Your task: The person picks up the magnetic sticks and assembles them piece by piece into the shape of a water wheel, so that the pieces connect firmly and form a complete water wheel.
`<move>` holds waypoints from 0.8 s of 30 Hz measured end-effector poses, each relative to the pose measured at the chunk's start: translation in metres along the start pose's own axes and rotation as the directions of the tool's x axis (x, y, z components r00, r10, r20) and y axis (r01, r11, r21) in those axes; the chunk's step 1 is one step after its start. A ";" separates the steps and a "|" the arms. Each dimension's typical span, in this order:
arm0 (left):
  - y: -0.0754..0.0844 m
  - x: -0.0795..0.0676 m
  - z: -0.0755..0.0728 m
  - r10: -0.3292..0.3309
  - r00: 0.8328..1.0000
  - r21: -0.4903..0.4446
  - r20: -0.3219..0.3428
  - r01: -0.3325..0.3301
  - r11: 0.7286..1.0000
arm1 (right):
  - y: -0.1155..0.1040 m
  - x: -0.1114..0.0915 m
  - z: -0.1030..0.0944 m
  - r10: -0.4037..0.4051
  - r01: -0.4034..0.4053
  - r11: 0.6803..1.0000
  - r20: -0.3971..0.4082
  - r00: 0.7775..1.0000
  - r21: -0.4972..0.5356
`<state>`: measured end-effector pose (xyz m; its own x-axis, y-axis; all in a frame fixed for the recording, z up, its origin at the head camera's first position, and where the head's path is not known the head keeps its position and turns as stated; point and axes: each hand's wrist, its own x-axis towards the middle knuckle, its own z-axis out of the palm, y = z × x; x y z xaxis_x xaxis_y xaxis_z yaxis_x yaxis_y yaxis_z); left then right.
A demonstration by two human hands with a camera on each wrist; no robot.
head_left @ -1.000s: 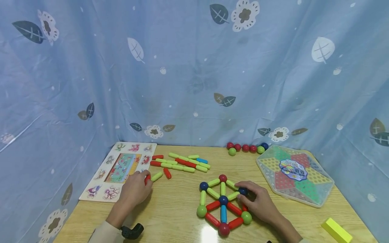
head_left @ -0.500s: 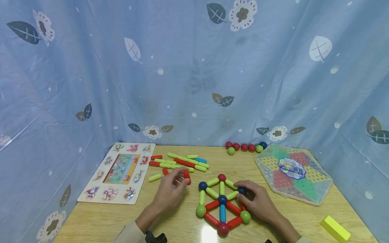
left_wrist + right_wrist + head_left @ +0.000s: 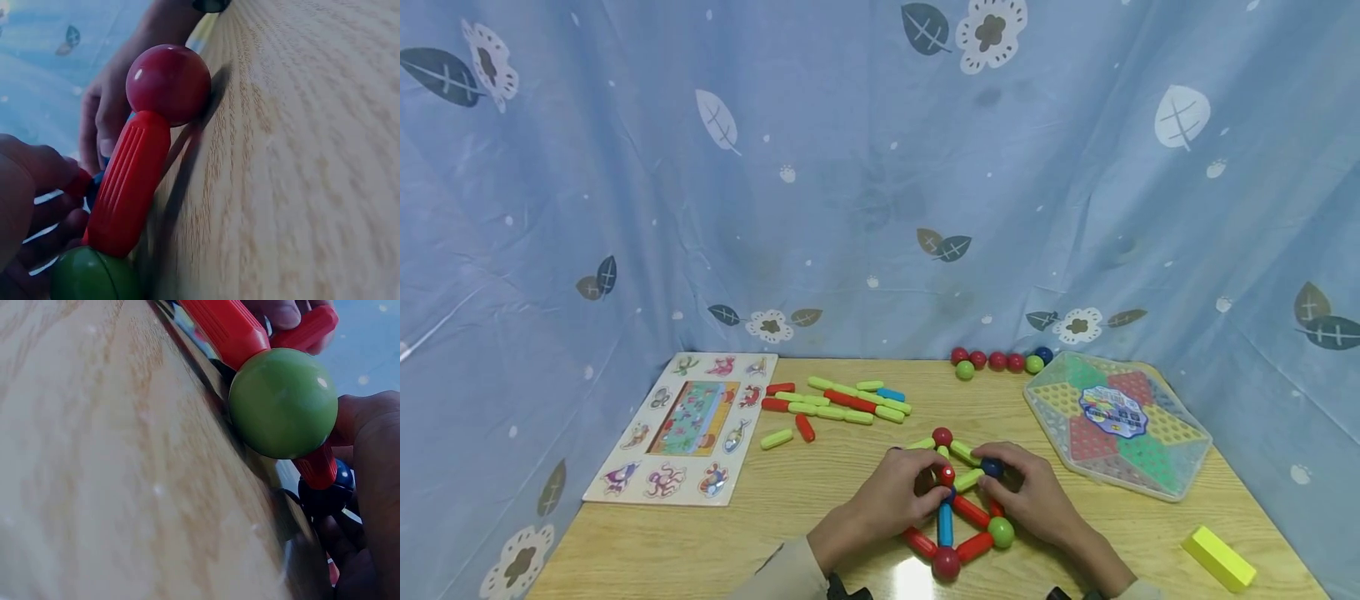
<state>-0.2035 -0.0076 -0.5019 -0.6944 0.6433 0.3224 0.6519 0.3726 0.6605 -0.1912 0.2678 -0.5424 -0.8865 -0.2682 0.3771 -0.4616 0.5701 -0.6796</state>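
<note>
My left hand (image 3: 891,492) pinches a red magnetic stick (image 3: 947,476) between thumb and fingers, standing on end over the dark blue centre ball (image 3: 951,495). Flat on the table lies a six-sided frame of magnetic sticks and balls, with spokes to that centre. At its right corner, my right hand (image 3: 1037,492) holds another dark blue ball (image 3: 992,467). The near corner is a dark red ball (image 3: 946,563), and a green ball (image 3: 1001,532) sits at the lower right. My left hand hides the left green ball, which the left wrist view shows as a green ball (image 3: 94,275).
Loose green, red and blue sticks (image 3: 842,400) lie behind to the left, beside a sea-animal puzzle board (image 3: 741,475). Spare balls (image 3: 997,361) line the back edge. A checkers board (image 3: 1120,479) and a yellow block (image 3: 1217,558) are on the right.
My left hand has carried the red stick from the loose pile rightward to the frame's centre, turning it upright. The right hand stays at the dark blue corner ball.
</note>
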 end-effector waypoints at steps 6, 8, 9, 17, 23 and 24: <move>0.001 0.000 0.002 -0.014 1.000 0.063 -0.007 0.015 0.998 | -0.002 0.001 0.001 -0.013 0.013 1.000 -0.008 1.000 -0.003; 0.001 0.000 0.003 -0.016 1.000 0.070 -0.008 0.016 0.997 | -0.002 0.002 0.002 -0.010 0.010 1.000 -0.009 1.000 -0.003; 0.001 0.000 0.004 -0.014 1.000 0.073 -0.008 0.015 0.997 | -0.002 0.002 0.001 -0.006 0.006 1.000 -0.008 1.000 -0.004; 0.001 -0.001 0.005 -0.025 1.000 0.092 -0.006 0.026 0.995 | 0.007 0.019 -0.022 0.010 -0.010 1.000 0.003 1.000 0.028; 0.001 -0.003 0.006 -0.026 1.000 0.087 -0.010 0.027 0.996 | 0.040 0.060 -0.075 0.067 -0.057 0.997 -0.183 0.981 0.057; 0.001 -0.003 0.006 -0.027 1.000 0.086 -0.012 0.028 0.996 | 0.047 0.067 -0.083 0.089 -0.077 0.995 -0.200 0.976 0.068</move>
<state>-0.1989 -0.0048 -0.5063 -0.7155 0.6249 0.3123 0.6557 0.4466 0.6088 -0.2697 0.3410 -0.4969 -0.8995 -0.0559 0.4334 -0.3934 0.5351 -0.7476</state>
